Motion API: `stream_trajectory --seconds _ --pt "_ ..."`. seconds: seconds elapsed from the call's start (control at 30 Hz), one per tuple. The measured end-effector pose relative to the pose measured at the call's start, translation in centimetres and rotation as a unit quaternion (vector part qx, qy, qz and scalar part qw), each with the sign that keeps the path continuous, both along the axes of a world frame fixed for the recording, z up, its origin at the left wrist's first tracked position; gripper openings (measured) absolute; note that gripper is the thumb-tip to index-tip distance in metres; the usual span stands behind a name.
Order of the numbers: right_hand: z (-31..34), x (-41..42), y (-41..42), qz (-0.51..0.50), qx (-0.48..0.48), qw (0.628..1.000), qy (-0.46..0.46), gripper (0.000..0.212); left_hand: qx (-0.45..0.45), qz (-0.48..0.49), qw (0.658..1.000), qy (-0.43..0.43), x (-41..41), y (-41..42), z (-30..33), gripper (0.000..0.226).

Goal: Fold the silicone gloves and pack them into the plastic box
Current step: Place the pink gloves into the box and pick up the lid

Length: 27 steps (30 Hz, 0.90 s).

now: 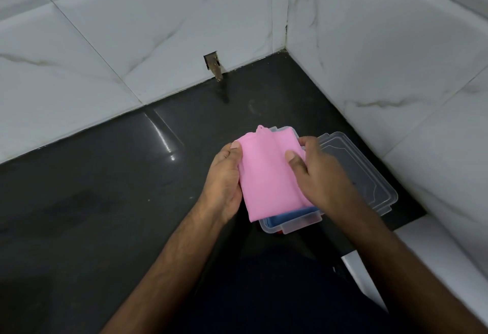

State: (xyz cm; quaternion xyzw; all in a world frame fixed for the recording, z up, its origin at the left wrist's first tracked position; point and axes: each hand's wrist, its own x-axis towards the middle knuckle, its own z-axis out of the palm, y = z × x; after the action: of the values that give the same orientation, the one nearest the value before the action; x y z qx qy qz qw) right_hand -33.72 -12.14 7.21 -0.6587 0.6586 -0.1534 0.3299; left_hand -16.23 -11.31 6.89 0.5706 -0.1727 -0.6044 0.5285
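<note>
At frame centre, the left hand (224, 183) pinches the folded pink silicone glove's (266, 172) left edge; the right hand (317, 172) clamps its right side — keeping the fold flat above the clear plastic box (290, 224), where something blue already lies; the clear lid (364, 169) rests right.

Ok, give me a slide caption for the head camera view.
Both hands, left and right, lower a folded pink glove into the clear plastic box.

Matt pink glove (266, 175), clear glossy plastic box (298, 224), polished dark counter (105, 188)
</note>
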Motion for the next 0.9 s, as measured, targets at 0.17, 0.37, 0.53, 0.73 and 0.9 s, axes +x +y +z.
stream_trajectory --seconds 0.17,0.37,0.53,0.73,0.9 --pt "1.4 -0.5 0.9 0.003 -0.031 0.999 0.018 0.053 0.007 0.033 0.996 0.083 -0.5 0.2 0.1 0.028" --pt "2.2 -1.5 0.9 -0.031 -0.012 0.998 -0.049 0.050 0.021 0.021 0.993 0.118 -2.2 0.4 0.2 0.032" --pt "1.2 -1.9 0.6 -0.059 -0.038 0.994 -0.086 0.031 -0.026 -0.020 0.998 -0.057 -1.5 0.2 -0.5 0.029" --pt "0.2 -1.6 0.3 -0.066 -0.011 0.995 -0.069 0.027 -0.094 -0.190 0.895 -0.393 1.4 -0.7 -1.0 0.034" --pt "0.4 -0.8 0.0 -0.046 -0.013 0.999 0.017 0.025 -0.142 -0.280 0.776 -0.546 2.4 -1.0 -1.8 0.040"
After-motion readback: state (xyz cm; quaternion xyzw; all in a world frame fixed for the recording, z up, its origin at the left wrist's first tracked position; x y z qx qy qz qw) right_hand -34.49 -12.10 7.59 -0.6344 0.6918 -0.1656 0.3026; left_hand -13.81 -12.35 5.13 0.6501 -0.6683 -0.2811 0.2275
